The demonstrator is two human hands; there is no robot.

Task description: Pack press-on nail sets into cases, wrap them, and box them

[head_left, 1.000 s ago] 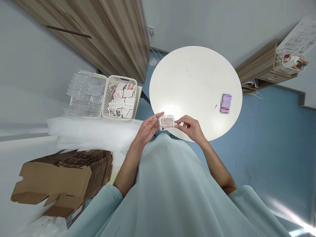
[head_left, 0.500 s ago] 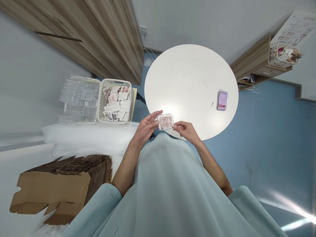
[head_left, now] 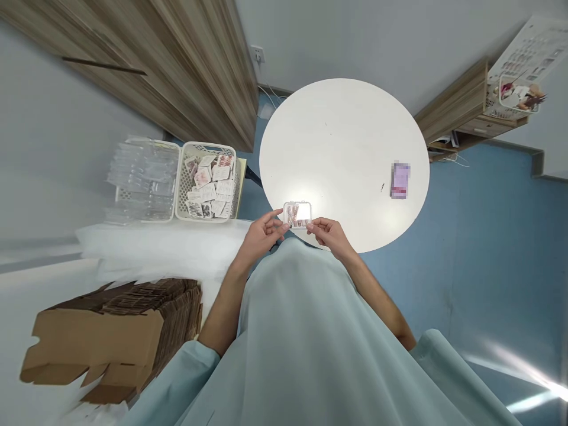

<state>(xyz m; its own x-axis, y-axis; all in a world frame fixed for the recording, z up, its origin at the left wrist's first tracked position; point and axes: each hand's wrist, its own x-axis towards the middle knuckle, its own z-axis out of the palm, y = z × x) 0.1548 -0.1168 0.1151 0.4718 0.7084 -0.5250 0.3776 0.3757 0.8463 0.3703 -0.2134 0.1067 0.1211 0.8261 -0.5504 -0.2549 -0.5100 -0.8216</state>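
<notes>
A small clear plastic case of press-on nails (head_left: 297, 215) is held between both hands over the near edge of the round white table (head_left: 341, 124). The pinkish-brown nails show through its top, and glare whitens the upper right part. My left hand (head_left: 262, 235) grips the lower left corner with the thumb on top, its index finger stretched along the left side. At the lower right corner, my right hand (head_left: 329, 233) pinches the case between thumb and curled fingers.
A pixelated purple object (head_left: 400, 180) lies at the table's right. Left stand a basket of nail cards (head_left: 206, 183) and a basket piled with clear plastic cases (head_left: 144, 180). Nearer are white wrapping sheets (head_left: 160, 248) and stacked flat cardboard boxes (head_left: 102, 337). A wooden cabinet (head_left: 457, 106) stands right.
The case has shifted slightly away from my body and tilted, so glare now covers part of its top. My right hand has moved a little to the left with it.
</notes>
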